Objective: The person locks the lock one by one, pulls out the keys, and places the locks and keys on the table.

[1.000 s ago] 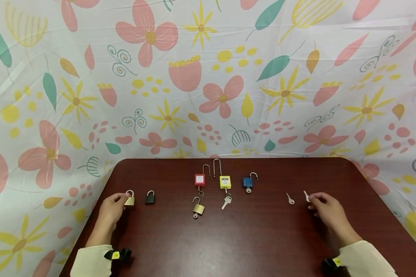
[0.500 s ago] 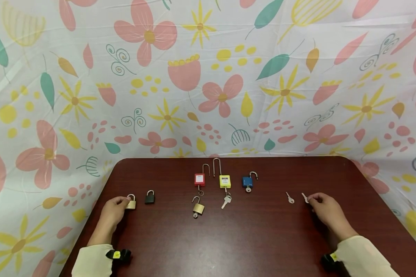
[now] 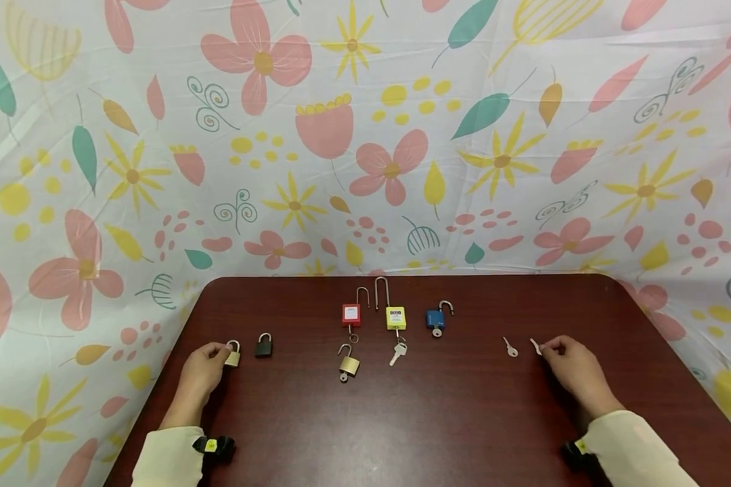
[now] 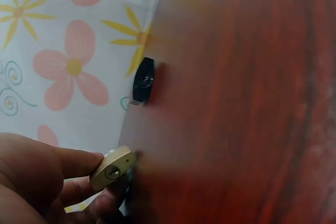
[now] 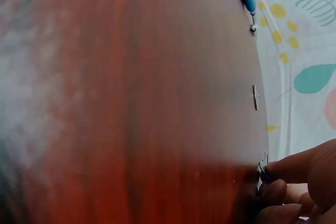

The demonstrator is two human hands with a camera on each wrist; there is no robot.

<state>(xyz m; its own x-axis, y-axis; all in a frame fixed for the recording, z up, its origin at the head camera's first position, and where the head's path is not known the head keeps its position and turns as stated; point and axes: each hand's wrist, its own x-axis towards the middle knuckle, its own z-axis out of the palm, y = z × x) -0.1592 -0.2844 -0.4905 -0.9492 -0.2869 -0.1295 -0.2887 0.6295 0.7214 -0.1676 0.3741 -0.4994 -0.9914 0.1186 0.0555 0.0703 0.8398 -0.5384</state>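
At the table's left side my left hand pinches a small brass padlock between thumb and fingers. The keyhole end of that brass padlock faces the left wrist camera. Just to its right a black padlock stands apart, its shackle down. Over on the right side, my right hand pinches a small silver key by its head, the blade pointing away to the upper left. A second silver key lies on the table left of it. Fingers partly hide the held key in the right wrist view.
Near the back middle lie a red padlock, a yellow padlock and a blue padlock, shackles open, with keys. Closer lies another brass padlock, open, key inserted. A flowered cloth hangs behind the brown table.
My left hand has shifted slightly right with the brass padlock. The right hand has moved the key a little left and down, then held nearly still.
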